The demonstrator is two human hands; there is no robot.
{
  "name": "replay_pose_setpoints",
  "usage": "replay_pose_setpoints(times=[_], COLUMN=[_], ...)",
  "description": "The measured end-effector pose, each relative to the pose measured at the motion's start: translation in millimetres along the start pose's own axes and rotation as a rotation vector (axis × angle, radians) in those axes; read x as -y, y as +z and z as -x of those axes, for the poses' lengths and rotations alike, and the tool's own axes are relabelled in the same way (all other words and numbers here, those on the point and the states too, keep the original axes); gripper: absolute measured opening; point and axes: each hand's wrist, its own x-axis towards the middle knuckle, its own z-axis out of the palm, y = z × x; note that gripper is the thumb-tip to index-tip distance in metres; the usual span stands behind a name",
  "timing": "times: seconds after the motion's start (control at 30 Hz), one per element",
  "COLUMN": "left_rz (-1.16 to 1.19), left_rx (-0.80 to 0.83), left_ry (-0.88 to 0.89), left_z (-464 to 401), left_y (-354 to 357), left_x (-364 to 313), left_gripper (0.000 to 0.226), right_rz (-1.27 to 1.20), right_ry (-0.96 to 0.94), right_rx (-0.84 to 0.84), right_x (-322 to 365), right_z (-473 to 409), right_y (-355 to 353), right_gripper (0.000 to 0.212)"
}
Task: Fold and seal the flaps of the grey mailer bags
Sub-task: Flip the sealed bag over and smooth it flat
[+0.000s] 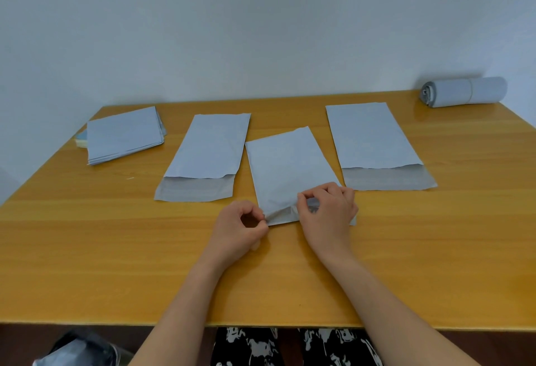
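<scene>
Between the two hands, near the front middle of the wooden table (pixel 87 249), the middle mailer bag (pixel 287 162) is lying flat with its open flap end toward the person. Gripping that near edge, the left hand (pixel 240 228) is pinching the flap's left corner between curled thumb and forefinger, while the right hand (pixel 329 212) is curling its fingers over the flap toward the right side and pinching what looks like a narrow adhesive strip, though the detail is too small to be sure. Just left of the gripped bag, a second mailer bag (pixel 208 151) is resting with its darker flap (pixel 194 190) unfolded and open toward the person; just right of the grip, a third mailer bag (pixel 371 136) is lying the same way, its flap (pixel 388 180) also unfolded. Well beyond the left hand, toward the far left corner, a stack of grey mailers (pixel 124 135) is sitting squared up. Far past the right hand, at the far right corner against the wall, a roll of grey mailers (pixel 464 91) is lying on its side.
</scene>
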Motion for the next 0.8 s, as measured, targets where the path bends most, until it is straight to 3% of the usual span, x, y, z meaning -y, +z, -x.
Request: replay_pose_setpoints(times=[0.23,0.4,0.57,0.8], left_rz=[0.093,0.138,0.051,-0.104], left_rx=[-0.003,-0.022,0.022,0.012], left_ry=[0.013,-0.045,-0.061,-0.032], left_z=[-1,-7,-15,-17], left_y=[1,7,15,23], left_x=[2,-4,-12,-13], left_gripper=[0.011,0.027,0.015,0.02], right_rz=[-0.007,-0.009,0.078,0.039], right_ry=[0.005,-0.014,-0.037,-0.005], right_rx=[0.003,0.021,0.204,0.363], right_x=[0,0,1,-9], right_z=[-1,-3,-18,-40], right_y=[0,2,-10,-30], right_gripper=[0.009,0.01,0.013,0.01])
